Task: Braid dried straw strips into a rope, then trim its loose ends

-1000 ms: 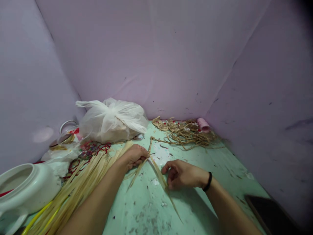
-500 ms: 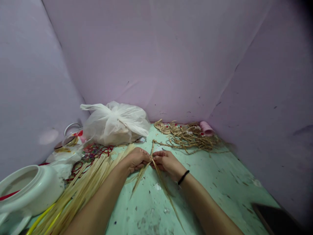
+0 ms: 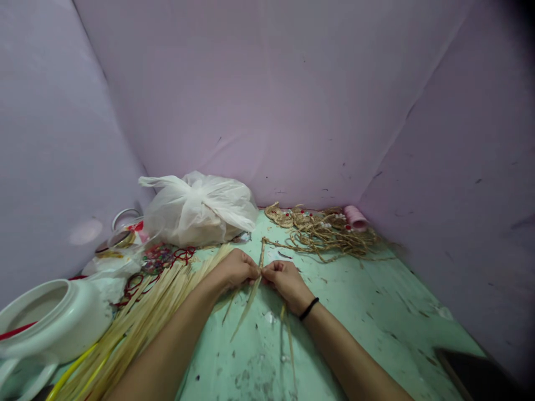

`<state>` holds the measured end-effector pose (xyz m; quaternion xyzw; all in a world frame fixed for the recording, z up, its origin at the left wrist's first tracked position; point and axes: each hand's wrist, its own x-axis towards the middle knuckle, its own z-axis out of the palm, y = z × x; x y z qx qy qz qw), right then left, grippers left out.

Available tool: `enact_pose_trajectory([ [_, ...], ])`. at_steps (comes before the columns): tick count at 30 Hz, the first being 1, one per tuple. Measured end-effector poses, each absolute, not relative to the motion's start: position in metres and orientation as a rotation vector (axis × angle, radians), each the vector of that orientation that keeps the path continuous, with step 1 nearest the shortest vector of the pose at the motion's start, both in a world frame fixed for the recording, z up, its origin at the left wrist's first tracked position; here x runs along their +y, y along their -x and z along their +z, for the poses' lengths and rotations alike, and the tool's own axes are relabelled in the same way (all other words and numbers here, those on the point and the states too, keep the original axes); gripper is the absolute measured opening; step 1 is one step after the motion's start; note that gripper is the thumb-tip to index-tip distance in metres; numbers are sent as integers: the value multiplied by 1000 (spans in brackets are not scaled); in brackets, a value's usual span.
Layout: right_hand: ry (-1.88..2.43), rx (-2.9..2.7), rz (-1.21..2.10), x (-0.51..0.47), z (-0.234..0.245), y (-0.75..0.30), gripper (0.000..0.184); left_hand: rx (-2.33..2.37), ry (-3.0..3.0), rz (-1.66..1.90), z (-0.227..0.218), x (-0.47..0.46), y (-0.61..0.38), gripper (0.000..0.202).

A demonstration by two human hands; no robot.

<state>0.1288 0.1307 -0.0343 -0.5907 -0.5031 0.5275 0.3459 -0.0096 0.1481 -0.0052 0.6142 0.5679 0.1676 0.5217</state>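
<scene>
Where your hands meet over the green tabletop [image 3: 376, 301], your left hand [image 3: 234, 269] and right hand [image 3: 285, 278] are both closed in a fingertip pinch on the plaited straw strip [image 3: 262, 252]. Its long axis runs away from you: the plaited tip points at the back wall, and the loose ends [image 3: 246, 309] trail toward you. A bundle of straw strips [image 3: 137, 323] lies just beside your left forearm.
</scene>
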Motion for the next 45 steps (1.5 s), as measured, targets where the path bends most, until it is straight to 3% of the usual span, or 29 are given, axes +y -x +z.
enact_pose_trajectory([
  [11,1373,-997,1481,125,-29,-125,4,1833,-2063,276,9,111,-23,13],
  [16,1330,-1042,1530,125,-29,-128,5,1766,-2069,290,13,109,-25,11],
  [21,1357,-1157,1571,127,-26,-131,13,1739,-1557,544,24,132,-3,13],
  [25,1311,-1173,1637,128,-22,-134,14,1391,-1130,508,13,136,-2,13],
  [29,1287,-1207,1652,130,-25,-135,10,1339,-1109,486,-3,137,-4,15],
  [33,1347,-1350,1456,133,-35,-134,4,1478,-1334,501,-9,139,-2,12],
  [39,1586,-1733,910,131,-31,-137,11,1425,-1453,597,-12,141,-3,15],
  [45,1805,-1796,880,125,-12,-137,14,1432,-1318,639,-14,140,-8,22],
])
